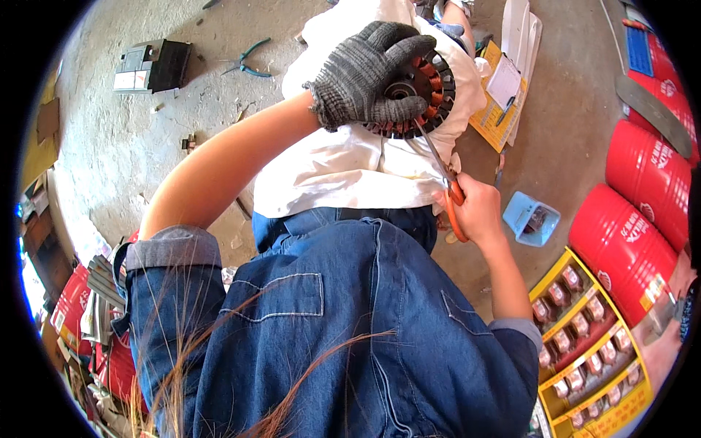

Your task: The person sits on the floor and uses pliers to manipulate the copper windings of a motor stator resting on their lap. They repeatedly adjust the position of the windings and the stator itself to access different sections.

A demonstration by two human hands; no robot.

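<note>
My left hand, in a dark grey knitted glove, grips a round stator with dark teeth and copper windings, resting on white cloth over my lap. Its thumb lies across the ring near the central hub. My bare right hand holds orange-handled scissors, their blades angled up to the ring's lower right, by the left thumb. The exact spot the tips touch is too small to make out.
Teal-handled pliers and a black battery lie on the concrete floor. At right are a clipboard on yellow board, a blue plastic container, red drums and a yellow rack of bottles.
</note>
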